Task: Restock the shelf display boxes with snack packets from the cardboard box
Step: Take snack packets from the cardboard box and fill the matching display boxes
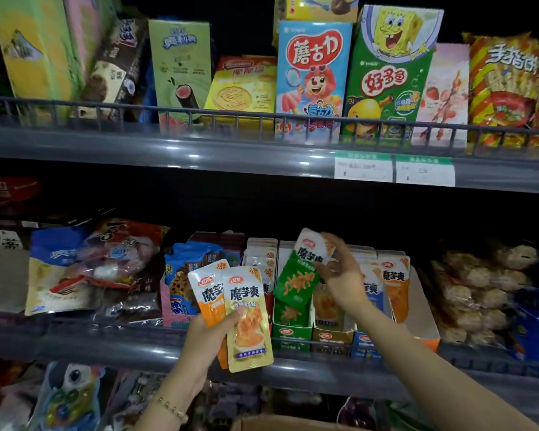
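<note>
Gripping a green packet (296, 276), right hand (339, 275); left hand (209, 334) holds two.

The green packet (297, 283) has a white top with black letters and orange strands printed lower down. Left of it, a gold packet (250, 321) and an orange packet (208, 295) have the same white top. Below it is a green box (291, 332); right of that, a gold box (332, 335), a blue box (366, 340) and an orange box (429, 340).

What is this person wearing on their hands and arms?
No gloves and no sleeves in view on either arm. The left hand has a thin beaded bracelet at its wrist; the right hand wears nothing visible.
</note>
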Action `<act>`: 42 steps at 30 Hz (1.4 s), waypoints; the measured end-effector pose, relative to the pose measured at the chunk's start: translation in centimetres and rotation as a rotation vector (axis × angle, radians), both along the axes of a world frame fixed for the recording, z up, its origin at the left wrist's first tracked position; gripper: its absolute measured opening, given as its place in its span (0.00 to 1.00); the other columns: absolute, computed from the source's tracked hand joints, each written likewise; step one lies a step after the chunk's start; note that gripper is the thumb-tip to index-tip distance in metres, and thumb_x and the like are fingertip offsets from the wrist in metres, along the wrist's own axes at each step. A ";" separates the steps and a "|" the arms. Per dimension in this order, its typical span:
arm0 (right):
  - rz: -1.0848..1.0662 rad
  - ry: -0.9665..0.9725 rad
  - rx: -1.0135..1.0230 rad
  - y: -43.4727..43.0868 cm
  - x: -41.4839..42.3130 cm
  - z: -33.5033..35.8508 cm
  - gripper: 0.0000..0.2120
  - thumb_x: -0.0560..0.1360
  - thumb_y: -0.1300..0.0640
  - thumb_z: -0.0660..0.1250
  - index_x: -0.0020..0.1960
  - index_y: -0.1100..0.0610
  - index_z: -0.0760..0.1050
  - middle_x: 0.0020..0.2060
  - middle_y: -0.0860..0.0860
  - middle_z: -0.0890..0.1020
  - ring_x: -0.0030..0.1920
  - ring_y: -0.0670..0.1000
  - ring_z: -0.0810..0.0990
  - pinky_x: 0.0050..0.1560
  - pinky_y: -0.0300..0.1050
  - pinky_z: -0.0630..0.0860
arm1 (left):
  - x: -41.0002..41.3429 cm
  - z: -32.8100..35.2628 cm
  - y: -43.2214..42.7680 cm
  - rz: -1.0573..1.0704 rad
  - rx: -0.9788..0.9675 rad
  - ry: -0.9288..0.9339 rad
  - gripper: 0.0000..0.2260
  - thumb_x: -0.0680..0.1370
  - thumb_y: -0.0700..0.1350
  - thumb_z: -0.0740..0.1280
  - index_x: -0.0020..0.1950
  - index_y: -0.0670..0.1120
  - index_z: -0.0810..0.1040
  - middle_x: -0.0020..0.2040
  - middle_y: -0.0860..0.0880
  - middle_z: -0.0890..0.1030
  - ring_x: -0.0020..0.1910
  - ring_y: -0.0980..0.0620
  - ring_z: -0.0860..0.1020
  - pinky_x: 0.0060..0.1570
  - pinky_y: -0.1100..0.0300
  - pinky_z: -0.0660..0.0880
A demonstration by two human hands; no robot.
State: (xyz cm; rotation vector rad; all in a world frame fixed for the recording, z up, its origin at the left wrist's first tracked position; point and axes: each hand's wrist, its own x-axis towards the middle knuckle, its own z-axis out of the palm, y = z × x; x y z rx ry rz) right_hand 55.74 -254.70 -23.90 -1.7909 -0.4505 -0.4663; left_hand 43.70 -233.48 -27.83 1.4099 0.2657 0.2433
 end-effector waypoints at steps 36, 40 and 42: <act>-0.016 0.173 0.429 -8.1 -1.4 1.5 0.24 0.72 0.71 0.68 0.63 0.54 0.70 0.48 0.51 0.82 0.49 0.50 0.82 0.46 0.45 0.82 | 2.0 0.5 -6.4 -0.115 0.111 -0.004 0.09 0.78 0.46 0.65 0.58 0.50 0.74 0.50 0.52 0.82 0.47 0.54 0.81 0.42 0.60 0.77; -0.012 0.113 0.196 -6.9 0.9 0.5 0.24 0.72 0.72 0.67 0.66 0.59 0.69 0.50 0.52 0.78 0.47 0.48 0.79 0.42 0.35 0.79 | 2.3 0.5 -6.5 -0.113 0.139 -0.027 0.08 0.77 0.47 0.66 0.56 0.53 0.75 0.50 0.52 0.83 0.49 0.52 0.81 0.47 0.56 0.78; -0.052 0.090 -0.097 -6.0 1.9 -0.5 0.25 0.73 0.66 0.69 0.67 0.52 0.70 0.51 0.50 0.78 0.46 0.51 0.78 0.44 0.41 0.79 | 2.5 0.4 -6.6 -0.111 0.160 -0.032 0.08 0.77 0.47 0.67 0.55 0.50 0.76 0.47 0.50 0.84 0.47 0.51 0.82 0.46 0.57 0.79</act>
